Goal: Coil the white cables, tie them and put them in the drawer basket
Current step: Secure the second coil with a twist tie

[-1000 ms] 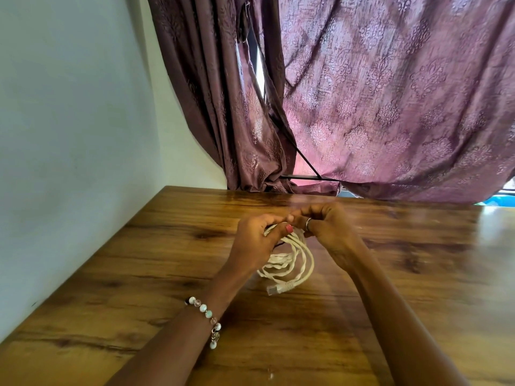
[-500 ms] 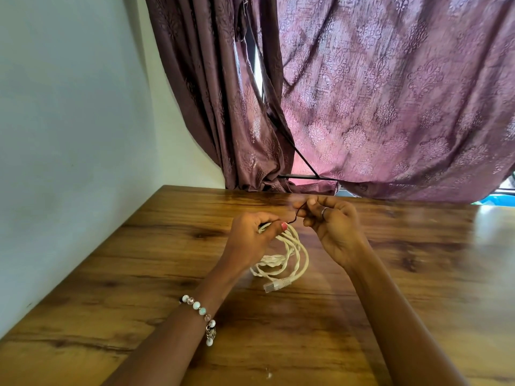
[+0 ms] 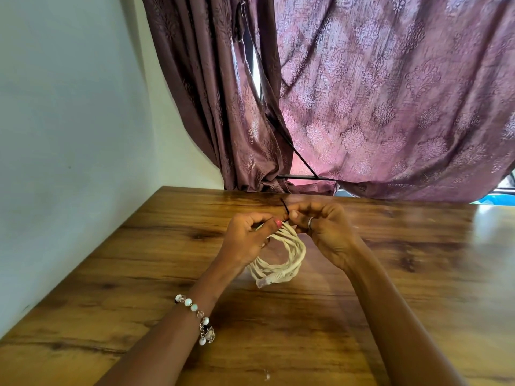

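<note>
The right hand (image 3: 320, 229) has been brought back in against the left hand (image 3: 248, 238) — the black tie (image 3: 284, 208) is now pinched at the bundle's top, so tying is judged underway. The white cable coil (image 3: 281, 257) is gripped by the left hand, hanging below both hands onto the wooden table (image 3: 139, 274). Curtain (image 3: 362, 107) beyond; no drawer basket in view.

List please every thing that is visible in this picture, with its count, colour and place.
cable: one coil, white, held above the table between both hands, clear plug at its lower end
tie: one, black, thin, at the top of the coil
table: one, brown wood, across the lower half
curtain: purple, patterned, behind the table
wall: pale, on the left
bracelet: one, beaded, on the left wrist
ring: one, silver, on a right finger
left hand: grips the coil
right hand: pinches the tie
</note>
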